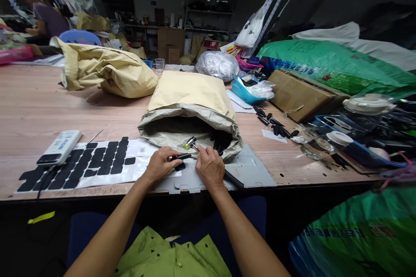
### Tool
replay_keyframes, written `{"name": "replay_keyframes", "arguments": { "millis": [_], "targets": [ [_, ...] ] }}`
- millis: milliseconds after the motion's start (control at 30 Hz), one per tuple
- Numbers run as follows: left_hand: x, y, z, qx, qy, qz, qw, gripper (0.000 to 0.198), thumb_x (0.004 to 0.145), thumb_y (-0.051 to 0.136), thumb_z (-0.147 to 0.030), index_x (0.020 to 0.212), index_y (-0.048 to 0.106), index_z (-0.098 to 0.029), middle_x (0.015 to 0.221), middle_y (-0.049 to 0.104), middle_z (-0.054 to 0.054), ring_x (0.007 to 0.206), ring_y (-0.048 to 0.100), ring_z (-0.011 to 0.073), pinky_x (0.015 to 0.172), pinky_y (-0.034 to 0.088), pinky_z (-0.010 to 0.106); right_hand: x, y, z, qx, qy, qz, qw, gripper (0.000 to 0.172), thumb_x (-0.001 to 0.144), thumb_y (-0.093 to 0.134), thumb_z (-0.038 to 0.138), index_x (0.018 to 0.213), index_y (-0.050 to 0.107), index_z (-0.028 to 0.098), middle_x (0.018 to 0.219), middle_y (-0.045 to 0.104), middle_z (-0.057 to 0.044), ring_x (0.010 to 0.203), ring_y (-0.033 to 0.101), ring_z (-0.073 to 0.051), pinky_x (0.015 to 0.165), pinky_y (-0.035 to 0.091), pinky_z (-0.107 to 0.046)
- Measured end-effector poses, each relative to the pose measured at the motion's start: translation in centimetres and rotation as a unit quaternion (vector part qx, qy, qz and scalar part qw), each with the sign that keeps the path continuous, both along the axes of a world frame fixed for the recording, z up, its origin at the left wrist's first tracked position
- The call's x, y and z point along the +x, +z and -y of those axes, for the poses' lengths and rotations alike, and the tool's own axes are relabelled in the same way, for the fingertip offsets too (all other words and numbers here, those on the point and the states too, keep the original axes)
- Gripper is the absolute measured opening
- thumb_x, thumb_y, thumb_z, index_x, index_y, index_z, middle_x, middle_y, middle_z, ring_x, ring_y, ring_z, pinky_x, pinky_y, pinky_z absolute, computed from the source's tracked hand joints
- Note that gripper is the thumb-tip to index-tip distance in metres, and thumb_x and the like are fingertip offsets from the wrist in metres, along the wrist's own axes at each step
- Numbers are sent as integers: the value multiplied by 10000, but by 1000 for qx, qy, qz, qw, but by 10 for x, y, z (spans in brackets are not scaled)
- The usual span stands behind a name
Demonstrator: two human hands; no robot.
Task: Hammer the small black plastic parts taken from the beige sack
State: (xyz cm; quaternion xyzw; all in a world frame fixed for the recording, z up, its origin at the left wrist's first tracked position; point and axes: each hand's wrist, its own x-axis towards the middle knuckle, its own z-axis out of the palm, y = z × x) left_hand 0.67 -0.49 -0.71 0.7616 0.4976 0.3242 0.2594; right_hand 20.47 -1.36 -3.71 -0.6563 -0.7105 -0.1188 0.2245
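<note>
My left hand (160, 163) is closed in a pinch on a small black part (180, 156) over a grey metal plate (250, 169) at the table's near edge. My right hand (210, 165) is closed round the black handle (233, 178) of a small hammer whose metal head (190, 142) points toward an open tan sack (190, 117) just beyond. The sack holds black pieces in its mouth. A white sheet with several black adhesive pads (97, 160) lies to the left of my hands.
A white handheld device (59, 147) lies on the sheet's left end. A crumpled tan bag (104, 69), a cardboard box (300, 95), loose black parts (276, 126), blue trays and green sacks (334, 65) crowd the table. Another person (42, 17) sits at the far left.
</note>
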Motion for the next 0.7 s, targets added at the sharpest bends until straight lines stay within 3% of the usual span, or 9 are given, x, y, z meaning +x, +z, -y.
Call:
{"name": "replay_keyframes", "arguments": {
  "millis": [133, 333, 500, 700],
  "targets": [
    [-1, -15, 12, 6, 5, -54, 998, 206, 814, 722, -297, 998, 777, -221, 803, 633, 37, 816, 559, 178, 717, 434, 270, 1, -2, -1, 2, -1, 6, 1000, 328, 929, 479, 194, 1208, 652, 213, 892, 603, -60, 808, 480, -190, 707, 326, -306],
    [0, -16, 6, 8, 0, -71, 997, 188, 823, 710, -305, 976, 782, -223, 794, 595, 32, 805, 553, 173, 698, 423, 267, 8, 4, 1, -13, 22, -94, 995, 348, 937, 457, 180, 1214, 660, 234, 959, 660, -50, 869, 566, -179, 759, 413, -280],
    [0, -19, 8, 10, 3, -69, 998, 208, 835, 691, -334, 992, 782, -233, 788, 593, 30, 803, 548, 170, 699, 419, 269, 11, 16, 26, -6, 93, -275, 957, 375, 957, 431, 241, 1279, 623, 235, 1168, 684, -67, 1059, 629, -184, 898, 505, -308],
    [1, -21, 7, 13, 9, -78, 997, 212, 836, 691, -352, 993, 785, -247, 771, 580, 25, 777, 534, 162, 689, 409, 269, 6, 22, 57, -35, 150, -305, 940, 386, 967, 439, 244, 1317, 600, 241, 1252, 663, -75, 1156, 619, -188, 991, 512, -346]
  ]
}}
